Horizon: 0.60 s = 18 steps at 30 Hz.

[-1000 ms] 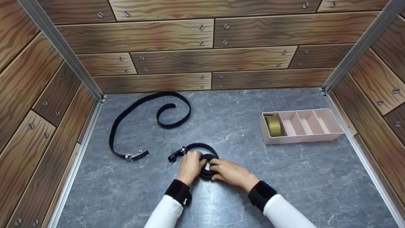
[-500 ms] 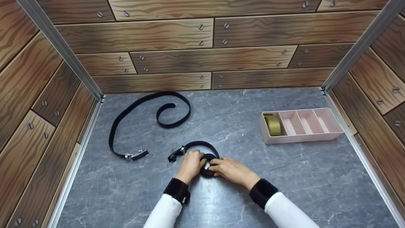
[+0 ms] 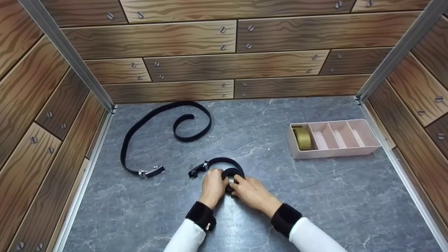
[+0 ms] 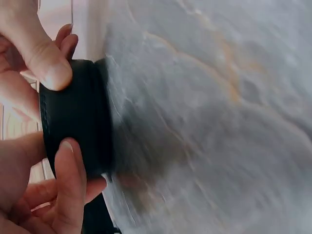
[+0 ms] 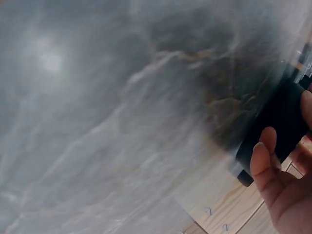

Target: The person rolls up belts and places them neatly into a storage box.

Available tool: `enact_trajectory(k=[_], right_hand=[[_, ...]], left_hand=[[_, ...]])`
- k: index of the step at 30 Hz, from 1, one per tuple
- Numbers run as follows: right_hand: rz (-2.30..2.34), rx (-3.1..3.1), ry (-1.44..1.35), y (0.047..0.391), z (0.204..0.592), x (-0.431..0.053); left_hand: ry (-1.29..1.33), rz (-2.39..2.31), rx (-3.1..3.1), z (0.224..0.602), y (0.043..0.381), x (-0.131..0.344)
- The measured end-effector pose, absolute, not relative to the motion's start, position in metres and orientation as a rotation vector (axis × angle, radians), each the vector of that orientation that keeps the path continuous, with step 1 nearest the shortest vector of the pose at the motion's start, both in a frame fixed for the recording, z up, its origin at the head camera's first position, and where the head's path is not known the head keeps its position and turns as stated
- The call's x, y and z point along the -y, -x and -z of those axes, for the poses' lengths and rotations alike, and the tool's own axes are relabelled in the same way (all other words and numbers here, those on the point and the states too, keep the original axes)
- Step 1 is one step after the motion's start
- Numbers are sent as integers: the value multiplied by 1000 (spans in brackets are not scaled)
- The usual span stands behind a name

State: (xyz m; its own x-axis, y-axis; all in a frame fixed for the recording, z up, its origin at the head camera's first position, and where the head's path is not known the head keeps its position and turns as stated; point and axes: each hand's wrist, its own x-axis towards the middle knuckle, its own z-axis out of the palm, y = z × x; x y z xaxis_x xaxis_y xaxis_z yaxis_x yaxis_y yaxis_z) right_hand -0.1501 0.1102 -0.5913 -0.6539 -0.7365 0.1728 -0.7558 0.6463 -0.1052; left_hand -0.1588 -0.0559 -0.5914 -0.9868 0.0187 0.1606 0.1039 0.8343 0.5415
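Between the two hands a black belt [image 3: 228, 171] stands on edge, wound into a small tight roll. Its outer strap curves round the far side to a metal buckle [image 3: 205, 163] and short end at the left. My left hand [image 3: 213, 187] grips the roll's left side. With thumb and fingers my right hand [image 3: 254, 191] holds the right and near side, some fingertips at the coil's middle. In the left wrist view, fingers of both hands press on the rolled belt [image 4: 78, 117]. The right wrist view catches the belt roll [image 5: 280, 117] at its right edge, partly hidden by fingers.
A second black belt [image 3: 125, 140] lies loosely curled at the back left, its buckle [image 3: 142, 173] towards the front. On the right stands a pale pink divided box [image 3: 336, 153], a gold-coloured roll [image 3: 302, 138] in its leftmost compartment. Wood-patterned walls [image 3: 189, 91] enclose the grey surface.
The roll shifts slightly, and the buckle end slides a little to the right with it. Both hands stay on the roll, the right fingers changing their place on it. The other belt and box have not moved.
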Motion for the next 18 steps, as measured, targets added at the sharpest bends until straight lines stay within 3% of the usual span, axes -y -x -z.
enact_trajectory(k=[11, 18], right_hand=[[-448, 2837, -1411, 165, 586, -131], [-392, 2830, -1310, 161, 590, -126]], left_hand=[[400, 655, 2923, 588, 170, 58], [367, 717, 2885, 594, 168, 58]])
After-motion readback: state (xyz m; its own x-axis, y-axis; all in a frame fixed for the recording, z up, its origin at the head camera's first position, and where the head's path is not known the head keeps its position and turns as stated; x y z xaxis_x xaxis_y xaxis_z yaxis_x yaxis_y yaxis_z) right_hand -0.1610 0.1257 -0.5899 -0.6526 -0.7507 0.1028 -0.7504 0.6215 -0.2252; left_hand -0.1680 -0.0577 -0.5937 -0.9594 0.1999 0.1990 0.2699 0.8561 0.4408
